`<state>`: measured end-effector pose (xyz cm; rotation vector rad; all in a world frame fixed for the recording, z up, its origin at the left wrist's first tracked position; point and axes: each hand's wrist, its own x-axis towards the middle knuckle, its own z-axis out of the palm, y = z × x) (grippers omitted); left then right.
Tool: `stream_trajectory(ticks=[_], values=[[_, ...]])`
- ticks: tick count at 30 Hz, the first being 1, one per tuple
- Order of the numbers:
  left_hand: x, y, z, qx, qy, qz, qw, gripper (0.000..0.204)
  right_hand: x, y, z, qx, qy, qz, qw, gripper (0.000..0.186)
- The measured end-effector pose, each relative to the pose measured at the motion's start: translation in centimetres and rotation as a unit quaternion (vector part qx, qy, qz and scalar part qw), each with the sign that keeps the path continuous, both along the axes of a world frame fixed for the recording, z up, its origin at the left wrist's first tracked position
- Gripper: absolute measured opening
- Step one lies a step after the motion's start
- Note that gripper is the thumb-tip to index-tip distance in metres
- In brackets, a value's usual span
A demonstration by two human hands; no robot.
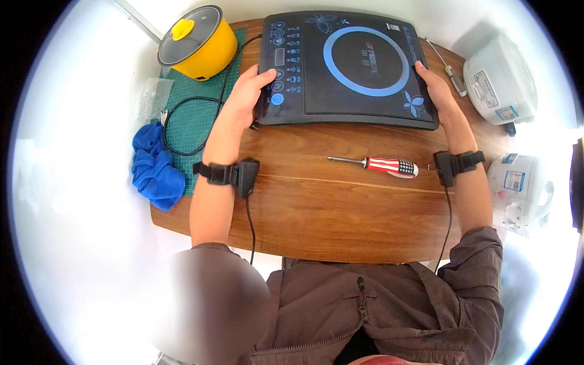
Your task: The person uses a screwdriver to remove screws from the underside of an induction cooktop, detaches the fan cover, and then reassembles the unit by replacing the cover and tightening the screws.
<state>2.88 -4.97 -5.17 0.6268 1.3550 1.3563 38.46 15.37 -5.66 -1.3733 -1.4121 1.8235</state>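
A black induction cooker [313, 91] with a blue ring and a button panel on its left lies at the far side of the wooden table. My left hand [246, 91] grips its left edge, thumb on top beside the panel and fingers hidden beneath. At the opposite edge, my right hand [435, 91] holds on the same way, thumb over the rim. Whether the cooker rests on the table or is slightly raised, I cannot tell. Nearer to me lies a screwdriver [389, 165] with a red, white and blue handle, its shaft pointing left.
On a green cutting mat [188, 88] at the left stand a yellow pot [210, 55] with a lid, a looped black power cord [182, 152] and a blue cloth [157, 167]. Another screwdriver [455, 80] lies near a white rice cooker [502, 79]. A second white appliance [517, 188] sits at the right.
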Motion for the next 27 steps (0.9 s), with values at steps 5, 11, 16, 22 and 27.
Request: stream_trajectory(ticks=[5,11,16,22,27], values=[[-2.7,2.0,1.0,-0.064,0.081,-0.032,0.994,0.036,-0.7,1.0,1.0,-0.032,0.057,-0.014,0.998,0.048],[-4.5,4.9,0.0,-0.096,0.077,-0.006,0.992,0.041,-2.0,3.4,0.4,-0.001,-0.04,-0.016,0.999,0.05],[-4.6,5.7,-1.0,-0.066,0.079,-0.008,0.995,0.043,-1.7,3.7,-0.6,0.011,0.014,-0.002,1.0,0.054],[-3.7,5.5,-0.9,-0.063,0.049,0.017,0.997,0.042,-1.6,3.6,-0.5,0.025,0.007,0.006,1.0,0.061],[-4.3,5.2,-1.2,-0.055,0.05,0.012,0.997,0.043,-2.3,2.6,0.7,-0.002,-0.005,-0.006,1.0,0.052]])
